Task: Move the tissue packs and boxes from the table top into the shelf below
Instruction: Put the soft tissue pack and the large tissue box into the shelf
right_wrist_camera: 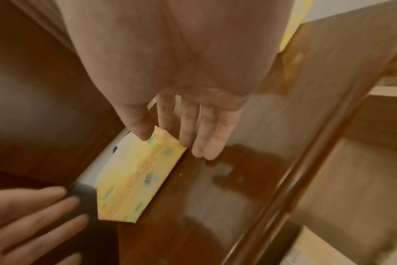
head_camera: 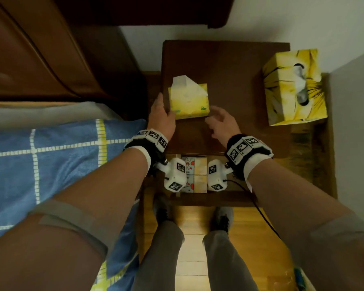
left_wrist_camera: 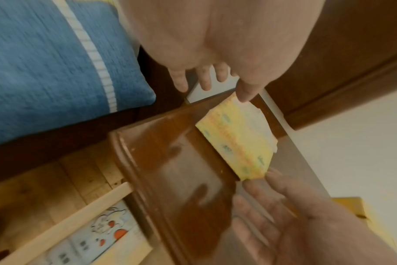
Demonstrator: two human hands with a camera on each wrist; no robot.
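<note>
A soft yellow tissue pack [head_camera: 188, 101] with a white tissue sticking out lies on the dark wooden table top [head_camera: 229, 66]. My left hand [head_camera: 162, 106] is at its left end with fingers straight; in the left wrist view the thumb tip touches the pack [left_wrist_camera: 236, 141]. My right hand [head_camera: 219, 118] hovers at the pack's right front corner, fingers spread, thumb against the pack [right_wrist_camera: 134, 179]. Neither hand grips it. A larger yellow tissue box [head_camera: 294, 87] stands at the table's right side. The shelf below holds a cartoon-print pack [head_camera: 187, 164] and a yellowish pack [head_camera: 200, 171].
A bed with a blue checked cover [head_camera: 51, 156] is close on the left, its brown headboard [head_camera: 40, 49] behind. A white wall [head_camera: 353, 112] bounds the right. My feet stand on the wooden floor [head_camera: 193, 238] before the table.
</note>
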